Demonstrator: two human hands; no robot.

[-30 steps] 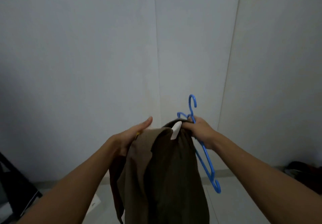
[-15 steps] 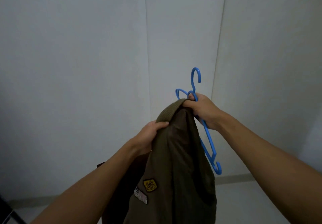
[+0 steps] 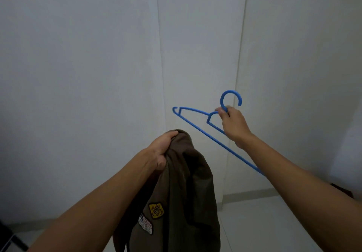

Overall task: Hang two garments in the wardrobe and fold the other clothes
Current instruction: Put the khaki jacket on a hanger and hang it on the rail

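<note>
Hanging step under way. Left hand (image 3: 163, 149) fingers clench the olive patched jacket (image 3: 182, 202) collar; right hand (image 3: 234, 125) grips the blue hanger (image 3: 197, 128) neck, held apart. Next: thread hanger into the shoulder.

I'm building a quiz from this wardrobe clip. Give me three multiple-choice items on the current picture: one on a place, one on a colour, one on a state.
1. Where is the blue plastic hanger relative to the olive-brown patched jacket?
A. inside its collar
B. apart, above and to its right
C. on the floor

2. What colour is the diamond-shaped patch?
A. yellow
B. red
C. white

3. What is the left hand doing?
A. hanging open
B. pressing the wall
C. gripping the jacket's top

Answers: 1 B, the right hand holds the hanger clear of the cloth. 2 A, it shows yellow with dark lettering. 3 C, its fingers curl over the bunched fabric.
</note>
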